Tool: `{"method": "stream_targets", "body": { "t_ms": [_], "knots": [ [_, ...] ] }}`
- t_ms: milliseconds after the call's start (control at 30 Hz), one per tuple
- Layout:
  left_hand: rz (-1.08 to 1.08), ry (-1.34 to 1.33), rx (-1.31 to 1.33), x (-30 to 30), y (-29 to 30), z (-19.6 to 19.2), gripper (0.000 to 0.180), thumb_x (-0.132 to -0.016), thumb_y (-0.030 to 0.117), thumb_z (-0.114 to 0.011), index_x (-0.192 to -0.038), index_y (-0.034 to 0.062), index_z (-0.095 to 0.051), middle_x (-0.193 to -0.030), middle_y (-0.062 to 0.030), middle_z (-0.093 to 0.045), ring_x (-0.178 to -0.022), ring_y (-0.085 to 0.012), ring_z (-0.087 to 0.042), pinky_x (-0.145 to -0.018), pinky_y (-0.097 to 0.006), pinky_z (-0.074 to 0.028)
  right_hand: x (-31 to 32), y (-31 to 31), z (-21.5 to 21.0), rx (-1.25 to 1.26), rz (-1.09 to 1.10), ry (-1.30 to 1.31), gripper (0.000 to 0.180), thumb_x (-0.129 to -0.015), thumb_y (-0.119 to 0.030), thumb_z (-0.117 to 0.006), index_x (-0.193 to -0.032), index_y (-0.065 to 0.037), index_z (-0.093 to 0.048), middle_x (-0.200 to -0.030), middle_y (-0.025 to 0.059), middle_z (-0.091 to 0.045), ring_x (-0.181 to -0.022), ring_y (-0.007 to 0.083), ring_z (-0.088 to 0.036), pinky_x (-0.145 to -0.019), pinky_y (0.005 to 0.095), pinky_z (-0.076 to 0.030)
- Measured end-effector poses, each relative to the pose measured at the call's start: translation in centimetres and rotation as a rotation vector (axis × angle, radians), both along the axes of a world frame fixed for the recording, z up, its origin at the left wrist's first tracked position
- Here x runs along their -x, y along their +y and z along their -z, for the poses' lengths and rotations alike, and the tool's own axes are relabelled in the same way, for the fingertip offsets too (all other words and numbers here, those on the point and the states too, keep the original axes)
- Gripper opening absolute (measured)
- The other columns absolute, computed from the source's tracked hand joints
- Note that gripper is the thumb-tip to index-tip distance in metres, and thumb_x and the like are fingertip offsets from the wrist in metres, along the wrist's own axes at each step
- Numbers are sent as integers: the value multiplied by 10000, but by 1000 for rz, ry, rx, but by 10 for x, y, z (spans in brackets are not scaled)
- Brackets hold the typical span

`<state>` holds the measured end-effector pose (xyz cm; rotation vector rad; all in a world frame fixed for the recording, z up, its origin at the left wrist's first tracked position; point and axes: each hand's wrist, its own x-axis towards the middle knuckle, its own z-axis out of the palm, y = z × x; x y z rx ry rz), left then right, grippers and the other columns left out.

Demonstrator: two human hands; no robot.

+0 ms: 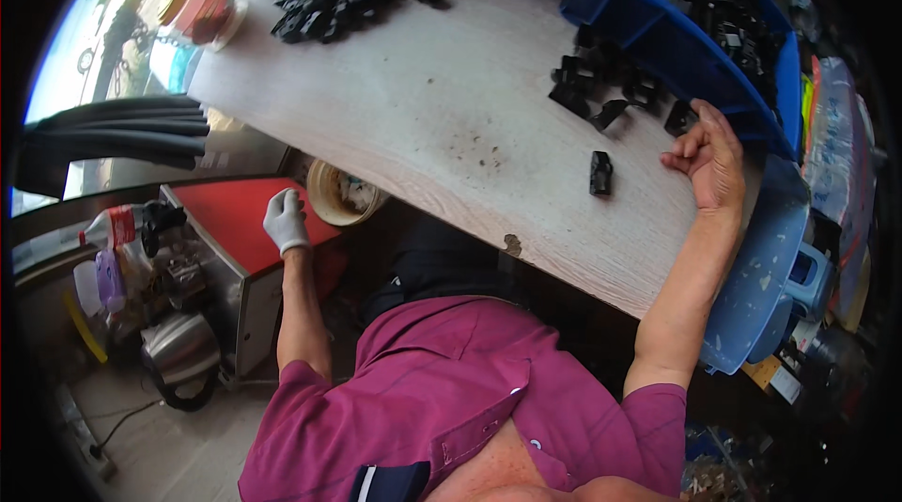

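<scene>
As the right hand (707,164) half-curls, blocky pieces (575,74) dot the wood-grained tabletop (376,98)

Shirt (442,352), reddish purple, short sleeves (658,422), front opening with pale round buttons (536,444), open at the neck; patch (404,485), navy, one white stripe (366,483); trousers (437,278), dark; glove (289,236), whitish, wrist-length, on the left hand (285,220); right hand (707,159), bare
</scene>
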<state>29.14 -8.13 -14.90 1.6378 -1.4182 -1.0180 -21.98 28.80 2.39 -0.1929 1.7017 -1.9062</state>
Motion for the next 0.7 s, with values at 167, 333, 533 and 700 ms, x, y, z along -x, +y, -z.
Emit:
{"method": "stream_targets", "body": {
  "t_ms": [167, 333, 533, 700],
  "knots": [
    [233, -69, 433, 79, 21, -109, 181, -1021, 99, -646, -1124, -20, -735, -1042, -86, -754, -913, -135, -690, -817, -296, -583, 8, 0, 15, 61, -56, -87, 380, -999, -264, -665, -1305, -45, -607, -661, 30, -556, -623, 171, -626, -607, 437, -641],
    [694, 144, 764, 161, 52, -195, 211, -992, -78, -556, -1186, -85, -641, -1239, -199, -684, -1133, -260, -668, -1016, -370, -529, 4, -4, 11, 59, -26, -123, 301, -980, -250, -706, -1203, -57, -646, -610, 12, -572, -554, 161, -650, -583, 442, -642],
    [1137, 88, 1041, 305, 91, -276, 416, -820, -36, -754, -1229, 8, -687, -1318, -196, -659, -1168, -321, -668, -980, -393, -539, 2, 3, 10, 64, -40, -115, 309, -952, -279, -742, -1154, -62, -655, -593, 3, -579, -516, 140, -631, -555, 421, -633],
    [1290, -58, 1121, 429, 99, -287, 418, -846, 229, -772, -1218, 56, -698, -1200, -173, -687, -1086, -380, -674, -932, -424, -549, 1, -1, 10, 86, -18, -136, 336, -932, -267, -762, -1172, -58, -655, -594, 8, -582, -510, 145, -628, -577, 443, -639]
  ]
}}
